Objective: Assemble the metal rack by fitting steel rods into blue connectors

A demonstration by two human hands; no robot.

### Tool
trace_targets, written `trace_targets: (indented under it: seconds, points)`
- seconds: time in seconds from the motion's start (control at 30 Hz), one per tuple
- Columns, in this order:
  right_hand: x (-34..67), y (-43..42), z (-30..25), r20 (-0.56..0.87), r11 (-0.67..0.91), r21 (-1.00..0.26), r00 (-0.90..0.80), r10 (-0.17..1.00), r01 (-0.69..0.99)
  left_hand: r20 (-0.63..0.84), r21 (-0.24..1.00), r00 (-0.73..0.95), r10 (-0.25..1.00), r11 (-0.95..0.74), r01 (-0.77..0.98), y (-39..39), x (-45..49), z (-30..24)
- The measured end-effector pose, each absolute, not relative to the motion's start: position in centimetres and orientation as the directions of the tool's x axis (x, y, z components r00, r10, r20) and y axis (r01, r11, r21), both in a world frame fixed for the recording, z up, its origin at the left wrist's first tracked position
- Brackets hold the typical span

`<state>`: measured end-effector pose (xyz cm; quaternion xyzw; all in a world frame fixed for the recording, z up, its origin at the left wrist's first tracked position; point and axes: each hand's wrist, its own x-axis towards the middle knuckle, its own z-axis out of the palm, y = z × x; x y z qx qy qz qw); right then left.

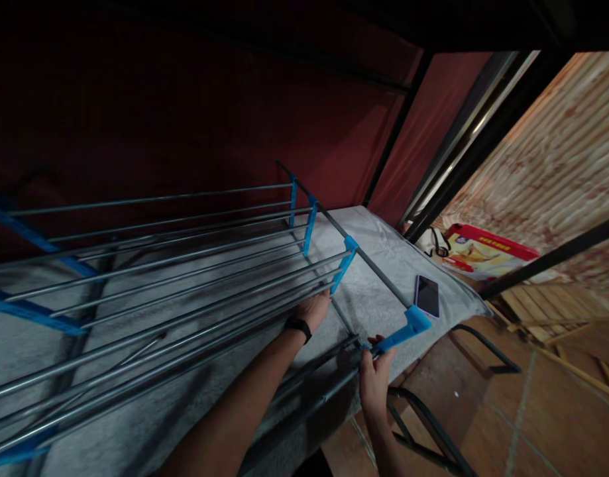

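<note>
A metal rack with grey tubes (175, 265) and blue plastic side pieces (344, 262) lies on its side on a grey cloth-covered surface (378, 245). My left hand (314, 310), with a black band at the wrist, is wrapped round the rack's tubes next to a blue joint. My right hand (374, 377) grips a tube end right beside the near blue corner piece (408, 326). Both hands are closed on the rack.
A phone (427, 295) lies face up on the cloth near the rack's corner. A red and yellow box (483, 253) and wooden slats (537, 301) lie on the floor at right. Black metal frame bars (433, 424) run below the edge. Dark red fabric walls stand behind.
</note>
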<state>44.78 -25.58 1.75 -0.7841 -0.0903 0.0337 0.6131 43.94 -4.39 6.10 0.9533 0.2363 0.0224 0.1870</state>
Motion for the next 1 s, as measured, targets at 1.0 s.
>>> trace_targets:
  seconds: [1.0]
  points:
    - [43.7, -24.1, 1.1, 0.168, -0.221, -0.960, 0.985, 0.042, 0.173, 0.063, 0.544, 0.853, 0.518, -0.734, 0.406, -3.3, 44.7, 5.0]
